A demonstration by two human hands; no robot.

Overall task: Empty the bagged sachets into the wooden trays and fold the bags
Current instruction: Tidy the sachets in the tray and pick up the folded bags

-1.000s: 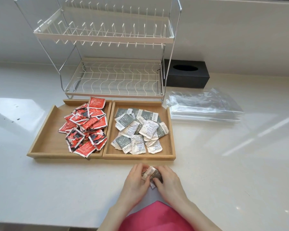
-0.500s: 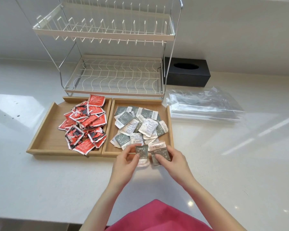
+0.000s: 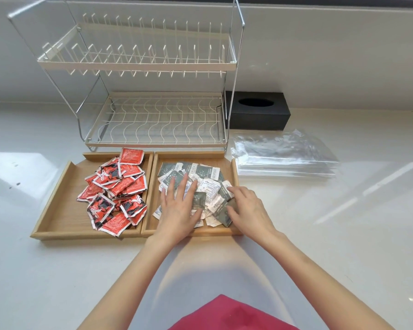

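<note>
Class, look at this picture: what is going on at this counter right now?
A person is sorting sachets into two wooden trays. Both hands rest flat on the grey and white sachets in the right tray: the left hand spread open, the right hand at the pile's right edge. The left tray holds red sachets. A stack of clear bags lies flat to the right, beside a dish rack.

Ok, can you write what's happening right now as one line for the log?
step: spreading sachets | left hand: flat on grey sachets | right hand: on same pile | tray: right wooden tray | bags: stacked right
</note>
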